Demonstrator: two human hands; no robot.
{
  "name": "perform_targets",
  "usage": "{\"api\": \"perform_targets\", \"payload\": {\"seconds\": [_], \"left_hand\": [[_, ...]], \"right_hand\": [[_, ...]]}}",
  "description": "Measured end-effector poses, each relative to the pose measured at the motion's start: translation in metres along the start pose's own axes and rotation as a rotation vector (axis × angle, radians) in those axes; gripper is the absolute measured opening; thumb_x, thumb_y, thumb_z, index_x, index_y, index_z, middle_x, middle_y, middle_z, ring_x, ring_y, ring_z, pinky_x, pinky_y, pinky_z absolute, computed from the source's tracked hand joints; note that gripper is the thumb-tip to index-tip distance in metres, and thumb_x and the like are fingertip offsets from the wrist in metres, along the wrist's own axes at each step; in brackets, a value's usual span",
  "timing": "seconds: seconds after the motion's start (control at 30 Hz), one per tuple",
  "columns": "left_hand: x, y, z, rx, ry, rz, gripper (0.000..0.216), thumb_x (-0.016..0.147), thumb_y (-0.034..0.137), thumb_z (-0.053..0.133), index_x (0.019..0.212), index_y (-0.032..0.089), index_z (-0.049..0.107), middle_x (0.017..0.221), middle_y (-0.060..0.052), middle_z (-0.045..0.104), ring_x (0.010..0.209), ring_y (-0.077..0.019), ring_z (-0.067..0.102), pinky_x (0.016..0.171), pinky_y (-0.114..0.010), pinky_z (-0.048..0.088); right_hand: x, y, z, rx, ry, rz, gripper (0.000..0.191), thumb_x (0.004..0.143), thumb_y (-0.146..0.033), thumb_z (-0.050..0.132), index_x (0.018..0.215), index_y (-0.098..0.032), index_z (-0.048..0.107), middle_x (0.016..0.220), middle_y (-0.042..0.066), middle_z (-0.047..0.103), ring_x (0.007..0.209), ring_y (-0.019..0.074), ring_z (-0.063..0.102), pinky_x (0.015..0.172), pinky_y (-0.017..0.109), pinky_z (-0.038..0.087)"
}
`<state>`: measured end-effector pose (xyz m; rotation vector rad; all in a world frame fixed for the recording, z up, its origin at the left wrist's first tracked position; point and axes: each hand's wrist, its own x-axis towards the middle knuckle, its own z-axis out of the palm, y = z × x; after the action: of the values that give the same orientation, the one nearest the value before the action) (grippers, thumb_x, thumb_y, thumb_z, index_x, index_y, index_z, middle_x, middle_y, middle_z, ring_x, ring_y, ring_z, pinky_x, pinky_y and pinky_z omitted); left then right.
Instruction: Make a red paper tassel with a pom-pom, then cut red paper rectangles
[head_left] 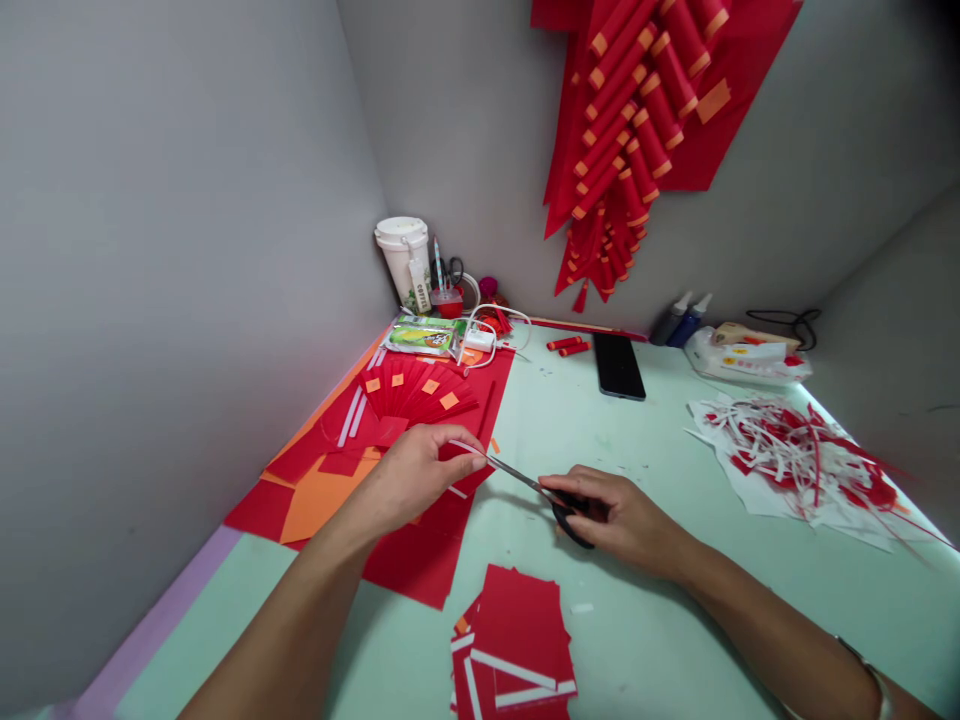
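My right hand is closed around the black handles of a pair of scissors, whose blades point left. Between the thumb and fingers of my left hand is a thin white strip, pinched right by the scissor tips. Whether the blades touch the strip is too small to tell. Below my hands lies a stack of red paper cards with white strips on top. Under my left hand are red and orange sheets and a red paper fan with orange squares.
A phone and two red paper rolls lie at the back. A heap of white and red paper scraps covers the right side. Farther back stand a white cup and two glue bottles. Red paper firecrackers hang on the grey wall.
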<state>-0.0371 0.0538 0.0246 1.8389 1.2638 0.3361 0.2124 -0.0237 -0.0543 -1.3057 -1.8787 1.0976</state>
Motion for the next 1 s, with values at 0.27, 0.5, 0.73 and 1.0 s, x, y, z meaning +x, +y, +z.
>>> {"api": "perform_targets", "payload": {"seconds": [0.27,0.5,0.73,1.0], "left_hand": [[0.0003,0.0,-0.0005,0.0,0.001,-0.007,0.026,0.079,0.043,0.054,0.083,0.021,0.067,0.08,-0.001,0.068,0.076,-0.0187,0.06,0.066,-0.025,0.042],[-0.0009,0.0022,-0.0004,-0.004,0.026,-0.028,0.028,0.076,0.045,0.056,0.081,0.02,0.069,0.081,-0.003,0.07,0.074,-0.0208,0.063,0.057,-0.025,0.043],[-0.0006,0.002,-0.0005,0.001,0.002,-0.031,0.027,0.078,0.044,0.054,0.083,0.021,0.068,0.079,-0.001,0.069,0.074,-0.0194,0.061,0.059,-0.025,0.042],[0.0014,-0.002,0.0007,-0.011,-0.01,0.022,0.025,0.079,0.041,0.054,0.082,0.02,0.067,0.081,-0.001,0.069,0.078,-0.0184,0.061,0.069,-0.026,0.043]], "right_hand": [[-0.0006,-0.0007,0.0002,-0.009,-0.005,-0.005,0.048,0.079,-0.01,0.056,0.124,-0.026,0.063,0.085,0.002,0.058,0.067,0.0113,0.053,0.057,0.021,0.042],[0.0001,-0.0013,-0.0003,-0.028,0.007,0.0,0.045,0.079,-0.014,0.06,0.122,-0.025,0.065,0.084,0.001,0.059,0.065,0.0112,0.052,0.057,0.021,0.041],[0.0,-0.0009,0.0,-0.025,-0.002,-0.003,0.047,0.079,-0.012,0.058,0.124,-0.026,0.064,0.084,0.001,0.058,0.065,0.0112,0.053,0.057,0.021,0.042],[0.0004,0.0006,0.0001,-0.031,-0.003,-0.008,0.049,0.079,-0.011,0.057,0.125,-0.027,0.063,0.085,0.002,0.059,0.066,0.0114,0.053,0.058,0.021,0.042]]}}
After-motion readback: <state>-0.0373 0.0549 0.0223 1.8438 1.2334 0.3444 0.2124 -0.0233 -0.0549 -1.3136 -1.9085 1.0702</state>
